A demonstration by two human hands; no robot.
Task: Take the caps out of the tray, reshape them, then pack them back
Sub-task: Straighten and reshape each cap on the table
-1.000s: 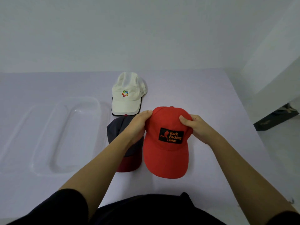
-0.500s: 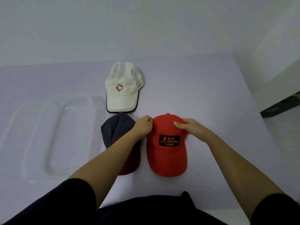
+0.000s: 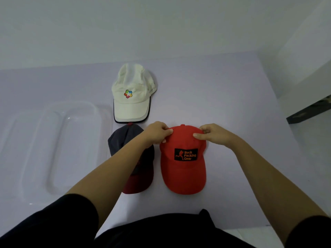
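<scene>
All three caps are out of the clear tray (image 3: 59, 111), which sits on the left of the table (image 3: 223, 97) with nothing visible in its two long hollows. So the unloading looks finished, and none of the packing back has begun. The work now seems to be the reshaping stage.

The white cap (image 3: 132, 93) lies far from the person, crown away and brim toward them, just right of the tray's far end. The dark grey cap (image 3: 123, 140) with a maroon brim lies nearer, between the tray and the red cap, and the left forearm crosses over much of it, so whether its crown is already shaped cannot be told.

The red cap (image 3: 182, 158) rests on the table at centre right, brim pointing toward the person, its black patch facing up. The left hand (image 3: 157, 133) pinches the crown at its far left edge, thumb on top and fingers curled at the side. The right hand (image 3: 215, 134) pinches the far right of the crown in the same way, thumb lying on the fabric. Both hands are closed narrowly on the cloth near the top button, with the cap's body and brim extending toward the person from the two grips. The crown looks rounded and full between them.

Left to do, as I judge it: finish this crown, see to any cap still unshaped, then return all three to the tray.
</scene>
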